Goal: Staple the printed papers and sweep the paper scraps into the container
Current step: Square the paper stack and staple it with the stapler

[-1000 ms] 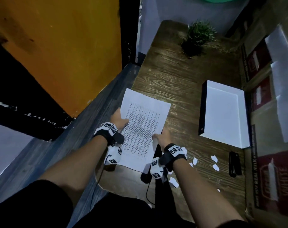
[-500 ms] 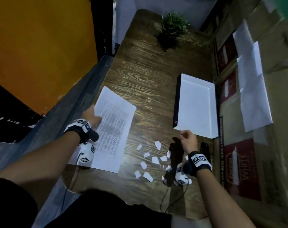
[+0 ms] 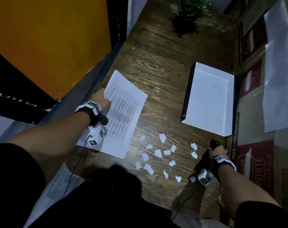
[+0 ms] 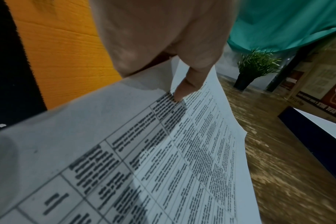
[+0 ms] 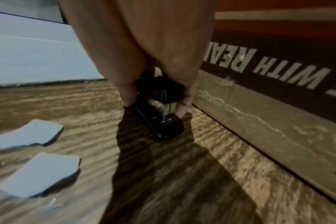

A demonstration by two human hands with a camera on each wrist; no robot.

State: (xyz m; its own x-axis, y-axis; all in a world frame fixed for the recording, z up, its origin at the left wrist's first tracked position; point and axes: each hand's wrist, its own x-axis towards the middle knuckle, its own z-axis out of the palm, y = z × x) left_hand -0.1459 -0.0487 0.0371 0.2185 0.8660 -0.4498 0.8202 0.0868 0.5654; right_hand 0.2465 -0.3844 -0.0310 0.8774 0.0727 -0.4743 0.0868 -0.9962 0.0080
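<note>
The printed papers (image 3: 123,116) lie at the left edge of the wooden table (image 3: 156,63). My left hand (image 3: 101,100) pinches their left margin, thumb on the top sheet (image 4: 182,151), which lifts slightly off the table. Several white paper scraps (image 3: 158,153) are scattered near the table's front. At the right, close to the cardboard box wall, my right hand (image 3: 218,149) grips the black stapler (image 5: 161,109) from above, thumb on one side and fingers on the other; its base looks to be on the wood. The white open container (image 3: 209,99) stands behind that hand.
A small potted plant (image 3: 189,15) stands at the table's far end. Printed cardboard boxes (image 3: 255,162) with taped white sheets line the right edge. An orange wall (image 3: 49,38) and a dark gap lie to the left. Cables hang from both wrist cameras.
My right hand left the papers, crossed right over the scraps and closed on the stapler. The left hand keeps hold of the papers' left side; the scraps now show uncovered.
</note>
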